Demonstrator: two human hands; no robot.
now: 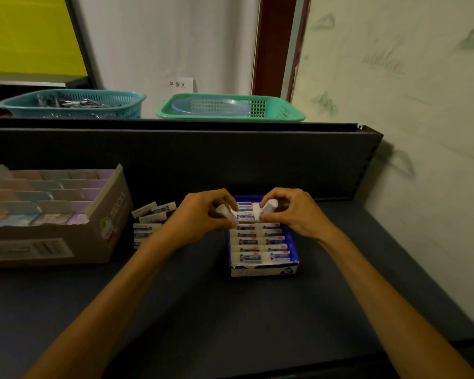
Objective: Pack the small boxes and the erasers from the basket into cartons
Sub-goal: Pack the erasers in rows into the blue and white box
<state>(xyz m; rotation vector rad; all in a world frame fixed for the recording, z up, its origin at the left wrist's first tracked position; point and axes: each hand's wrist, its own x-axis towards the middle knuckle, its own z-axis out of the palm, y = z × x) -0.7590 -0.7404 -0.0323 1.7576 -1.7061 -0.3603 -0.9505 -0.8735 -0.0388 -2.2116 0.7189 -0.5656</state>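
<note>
Both forearms reach straight out over the dark tabletop (175, 310). The left hand (200, 214) curls its fingers round a white sleeved eraser (226, 213), and the right hand (293, 212) pinches another white eraser (268, 207). Both hover above the far end of the small blue-and-white cardboard carton (263, 269), which holds rows of erasers. Loose erasers (151, 214) lie just left.

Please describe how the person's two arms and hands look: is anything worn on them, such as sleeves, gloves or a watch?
Both forearms are bare as far as the picture shows them; no sleeve edge is in view. The left hand and the right hand wear no gloves. No watch, bracelet or ring shows on the wrists or fingers. No markings are visible.
</note>
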